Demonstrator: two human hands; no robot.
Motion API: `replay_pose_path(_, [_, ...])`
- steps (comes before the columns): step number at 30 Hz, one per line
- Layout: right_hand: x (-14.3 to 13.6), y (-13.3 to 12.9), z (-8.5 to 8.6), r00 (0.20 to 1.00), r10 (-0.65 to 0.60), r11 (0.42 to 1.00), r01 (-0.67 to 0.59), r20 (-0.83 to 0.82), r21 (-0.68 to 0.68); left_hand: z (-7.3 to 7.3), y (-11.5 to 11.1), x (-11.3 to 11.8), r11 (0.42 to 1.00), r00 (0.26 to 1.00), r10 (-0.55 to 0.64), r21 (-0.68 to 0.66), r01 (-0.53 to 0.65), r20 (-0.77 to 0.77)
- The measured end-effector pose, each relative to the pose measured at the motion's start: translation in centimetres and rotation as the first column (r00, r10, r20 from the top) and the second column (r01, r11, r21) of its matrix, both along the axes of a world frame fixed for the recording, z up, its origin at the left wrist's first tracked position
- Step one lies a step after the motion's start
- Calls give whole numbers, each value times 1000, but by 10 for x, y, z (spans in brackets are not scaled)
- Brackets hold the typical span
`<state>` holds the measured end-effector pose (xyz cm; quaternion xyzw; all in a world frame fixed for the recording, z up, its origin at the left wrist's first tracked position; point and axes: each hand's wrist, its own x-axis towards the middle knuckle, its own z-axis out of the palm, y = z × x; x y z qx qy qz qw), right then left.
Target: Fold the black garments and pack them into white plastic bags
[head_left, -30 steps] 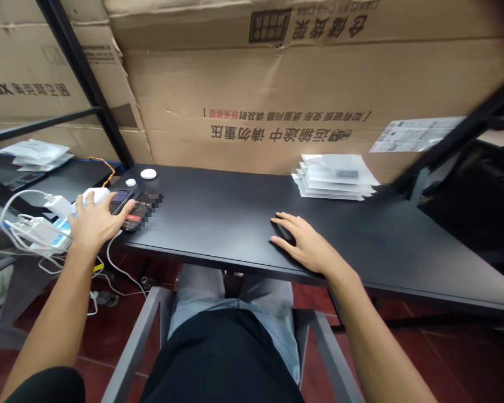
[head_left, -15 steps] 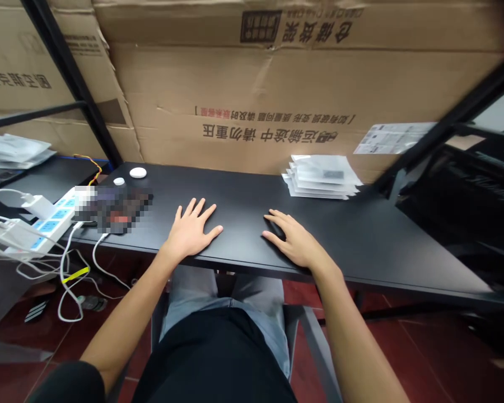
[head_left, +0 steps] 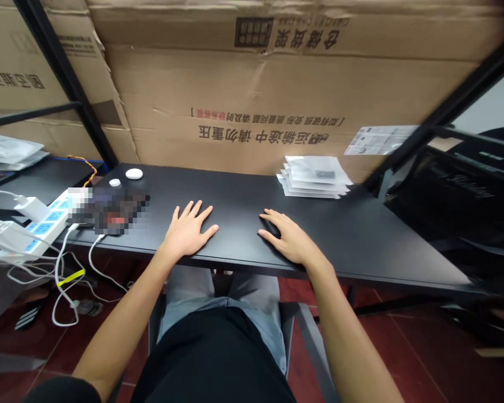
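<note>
My left hand (head_left: 189, 232) lies flat on the black desk (head_left: 235, 193) near its front edge, fingers spread and holding nothing. Further right, my right hand (head_left: 290, 239) rests palm down on the same top, its fingers stretched out and the thumb apart; a dark shadow shows under it. Behind the right hand sits a stack of thin white packets (head_left: 313, 174) against the cardboard. To the left of my left hand are dark items blurred by pixels (head_left: 117, 211), with a white cable running to them.
A tall cardboard sheet (head_left: 235, 84) closes off the back of the desk. Two small white round objects, one a larger oval (head_left: 134, 174), lie at back left. A white power strip (head_left: 50, 221) with plugs and tangled cables stands left. A black bag (head_left: 466, 196) is at right.
The view has shifted slightly, so most things appear a little further left. Both hands stay flat on the desk in the same places.
</note>
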<state>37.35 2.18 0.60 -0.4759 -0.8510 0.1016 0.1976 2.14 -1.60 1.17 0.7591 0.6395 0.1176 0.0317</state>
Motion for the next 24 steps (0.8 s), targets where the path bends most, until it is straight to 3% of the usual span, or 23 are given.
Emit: replay_pose_path(24, [0, -1, 0, 1000, 2, 1000, -2, 1, 5, 2, 0, -1, 1000, 1000, -5, -13, 5, -2])
